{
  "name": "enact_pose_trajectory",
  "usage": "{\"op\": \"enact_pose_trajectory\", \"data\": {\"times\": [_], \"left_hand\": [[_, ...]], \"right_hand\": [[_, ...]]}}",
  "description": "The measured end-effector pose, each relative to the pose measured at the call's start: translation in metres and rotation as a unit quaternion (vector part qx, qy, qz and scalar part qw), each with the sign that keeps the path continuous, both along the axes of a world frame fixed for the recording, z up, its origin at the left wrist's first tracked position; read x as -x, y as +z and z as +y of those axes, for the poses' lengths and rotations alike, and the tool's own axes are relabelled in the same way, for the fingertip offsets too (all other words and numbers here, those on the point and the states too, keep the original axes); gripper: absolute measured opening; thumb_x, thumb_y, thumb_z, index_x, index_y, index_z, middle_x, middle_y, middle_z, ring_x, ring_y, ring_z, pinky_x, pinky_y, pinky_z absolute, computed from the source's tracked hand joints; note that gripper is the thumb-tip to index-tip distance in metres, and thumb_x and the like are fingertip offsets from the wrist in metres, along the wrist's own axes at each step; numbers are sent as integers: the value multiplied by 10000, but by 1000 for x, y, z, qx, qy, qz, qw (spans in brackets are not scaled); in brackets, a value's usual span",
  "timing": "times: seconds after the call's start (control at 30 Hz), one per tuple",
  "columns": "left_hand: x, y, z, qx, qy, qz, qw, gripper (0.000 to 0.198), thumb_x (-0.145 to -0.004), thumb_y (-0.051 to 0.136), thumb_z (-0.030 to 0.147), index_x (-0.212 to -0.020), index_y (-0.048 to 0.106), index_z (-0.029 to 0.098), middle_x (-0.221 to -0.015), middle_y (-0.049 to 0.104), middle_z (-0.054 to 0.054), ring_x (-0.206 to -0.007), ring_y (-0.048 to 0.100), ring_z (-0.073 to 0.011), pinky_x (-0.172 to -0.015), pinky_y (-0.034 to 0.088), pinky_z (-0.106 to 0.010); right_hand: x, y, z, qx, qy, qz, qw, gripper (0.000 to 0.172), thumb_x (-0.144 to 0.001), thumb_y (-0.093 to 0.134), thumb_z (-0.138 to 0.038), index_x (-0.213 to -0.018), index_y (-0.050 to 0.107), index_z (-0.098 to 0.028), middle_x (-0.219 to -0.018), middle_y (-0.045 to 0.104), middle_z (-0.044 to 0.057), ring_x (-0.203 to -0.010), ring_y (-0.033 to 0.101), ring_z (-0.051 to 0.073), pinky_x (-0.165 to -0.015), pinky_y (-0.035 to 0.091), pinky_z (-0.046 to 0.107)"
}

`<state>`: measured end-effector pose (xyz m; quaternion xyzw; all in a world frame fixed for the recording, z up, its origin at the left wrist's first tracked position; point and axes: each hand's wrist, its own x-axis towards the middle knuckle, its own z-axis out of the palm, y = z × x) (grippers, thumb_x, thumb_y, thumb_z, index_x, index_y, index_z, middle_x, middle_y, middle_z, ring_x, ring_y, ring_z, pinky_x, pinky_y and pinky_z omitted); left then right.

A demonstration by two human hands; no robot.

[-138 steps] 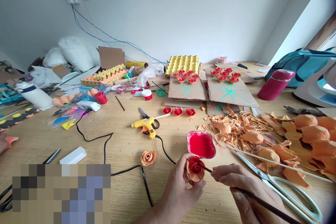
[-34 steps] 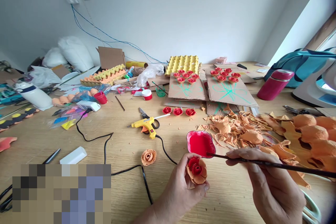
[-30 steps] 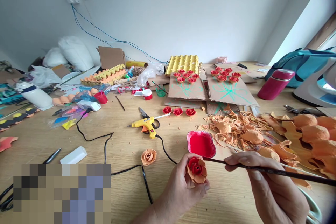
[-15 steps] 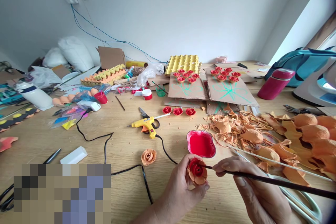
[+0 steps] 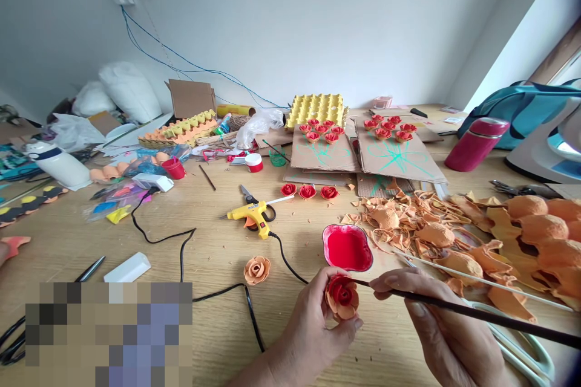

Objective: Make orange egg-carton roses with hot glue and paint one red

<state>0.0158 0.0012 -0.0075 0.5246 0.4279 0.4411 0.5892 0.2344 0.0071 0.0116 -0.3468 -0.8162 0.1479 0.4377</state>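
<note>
Between the thumb and fingers of my left hand (image 5: 313,326) is a paper rose (image 5: 343,297), red in the centre and orange on its outer petals. My right hand (image 5: 440,320) is closed round a long dark paintbrush (image 5: 481,313), whose tip touches the rose's upper edge. Just behind the rose stands a dish of red paint (image 5: 347,248). An unpainted orange rose (image 5: 257,270) lies on the table to the left. Farther back, three red roses (image 5: 307,191) sit in a row.
A yellow glue gun (image 5: 252,215) lies over scissors, its black cord (image 5: 287,260) running towards my left hand. Orange carton scraps (image 5: 426,233) spread at right. Cardboard sheets (image 5: 324,157) with red roses, a pink bottle (image 5: 476,145) and a white block (image 5: 128,268) are around.
The brush tip has moved from the rose's red centre to its upper edge. At the far left, part of another hand has appeared by an orange piece.
</note>
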Motion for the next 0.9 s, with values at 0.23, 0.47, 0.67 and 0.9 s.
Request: {"op": "enact_pose_trajectory", "data": {"times": [0.23,0.47,0.67,0.9], "left_hand": [[-1,2,-1,7,-3,-4,1000,446,-713,717,70,-1135,616,172,-929,617,-6,-814,552,-146,-769,489,-256],[-1,0,0,16,-4,-1,1000,413,-705,711,80,-1092,599,168,-906,589,2,-794,528,-141,-734,467,-255],[-1,-1,0,11,-6,11,1000,428,-702,709,71,-1106,605,168,-927,614,-12,-821,557,-155,-753,478,-262],[0,-6,0,-10,-9,18,1000,477,-725,723,74,-1183,619,158,-993,644,-40,-872,580,-171,-805,508,-277]], "right_hand": [[-1,0,-2,14,-13,37,999,302,-1053,501,-154,-1315,603,-263,-1059,732,55,-1031,738,194,-963,597,259],[1,2,-3,34,-17,63,997,280,-1047,513,-176,-1282,633,-267,-1041,744,64,-991,760,221,-931,622,303],[7,9,0,25,-9,53,998,253,-1040,535,-181,-1244,658,-267,-1022,766,50,-944,780,202,-862,635,263],[12,13,5,-8,-36,65,997,234,-1074,468,-181,-1211,649,-240,-932,757,44,-865,768,173,-839,614,242]]}}
